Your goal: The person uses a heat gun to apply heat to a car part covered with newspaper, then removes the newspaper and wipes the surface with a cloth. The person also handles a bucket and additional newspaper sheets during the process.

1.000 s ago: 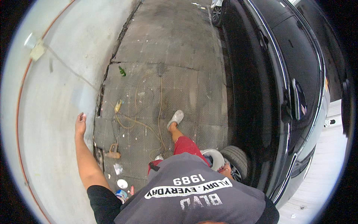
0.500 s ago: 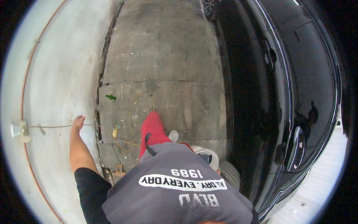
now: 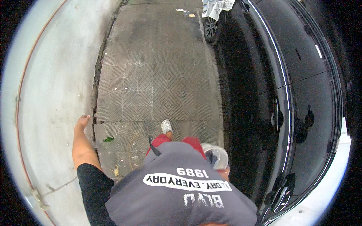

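Note:
My left hand (image 3: 83, 121) swings out beside the pale wall at the left, holding nothing, its fingers loosely apart. By my right thigh hangs a whitish bucket (image 3: 224, 155) with something dark inside, perhaps a cloth. Only a bit of skin from my right hand (image 3: 224, 172) shows behind the bucket; my shirt hides its fingers, and the bucket stays at my side as I walk. A light speckled clog (image 3: 165, 126) on one foot is on the floor ahead of me.
A black car (image 3: 249, 94) stands along the right, with a newspaper sheet (image 3: 215, 9) over its far wheel (image 3: 212, 28). A green scrap (image 3: 108, 139) and a yellow cord (image 3: 131, 148) lie on the textured floor (image 3: 158, 75). The wall (image 3: 56, 75) carries an orange pipe (image 3: 23, 83).
I have walked forward along the car; the far wheel and newspaper have come into view. The bucket has moved along with me. My left arm is still out at the side.

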